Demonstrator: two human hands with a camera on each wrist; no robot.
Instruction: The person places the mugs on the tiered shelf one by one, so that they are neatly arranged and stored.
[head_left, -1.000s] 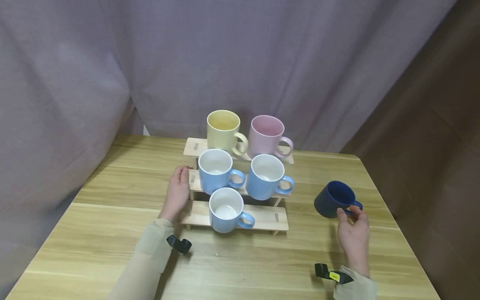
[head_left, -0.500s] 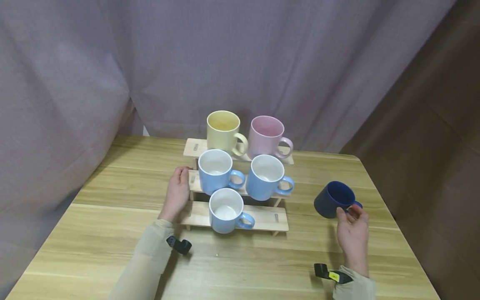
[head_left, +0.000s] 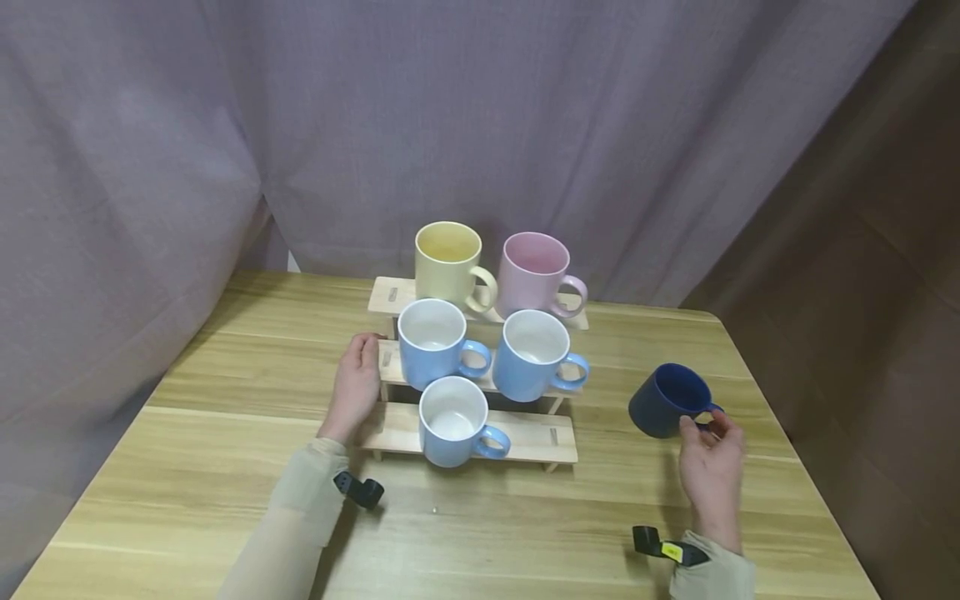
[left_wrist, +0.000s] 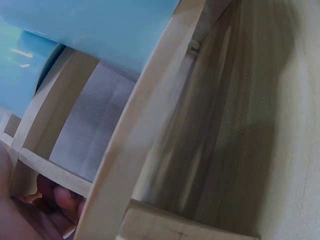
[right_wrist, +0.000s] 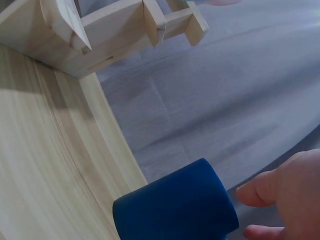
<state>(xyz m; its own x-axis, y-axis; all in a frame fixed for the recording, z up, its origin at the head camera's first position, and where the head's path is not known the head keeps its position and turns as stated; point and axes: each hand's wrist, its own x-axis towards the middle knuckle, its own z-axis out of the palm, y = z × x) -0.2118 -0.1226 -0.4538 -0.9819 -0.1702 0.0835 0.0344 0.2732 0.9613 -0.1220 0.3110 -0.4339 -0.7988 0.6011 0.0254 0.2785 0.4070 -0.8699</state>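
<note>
At its left end, a three-tier wooden rack (head_left: pixel 525 433) is gripped by my left hand (head_left: pixel 354 390); in the left wrist view, curled fingers (left_wrist: pixel 66 199) show behind a wooden crosspiece. Three light blue mugs stand on the rack: one mug (head_left: pixel 452 427) on the front step, another (head_left: pixel 431 350) and a third (head_left: pixel 528 358) on the middle step. On the top step are a yellow mug (head_left: pixel 442 279) and a pink mug (head_left: pixel 525 279). A dark blue mug (head_left: pixel 660 404) is at the right, my right hand (head_left: pixel 711 467) beside its handle, thumb and fingers apart in the right wrist view.
The wooden table (head_left: pixel 487 533) reaches back to a grey curtain (head_left: pixel 480 125). Its right edge runs beside a dark brown drape (head_left: pixel 885 333), close to the right hand. A black wrist camera (head_left: pixel 360 490) sits on the left wrist, another camera (head_left: pixel 660 546) on the right.
My right hand has shifted slightly to the right, its thumb a little farther from the dark blue mug's wall. The left hand, the rack and the mugs look unmoved.
</note>
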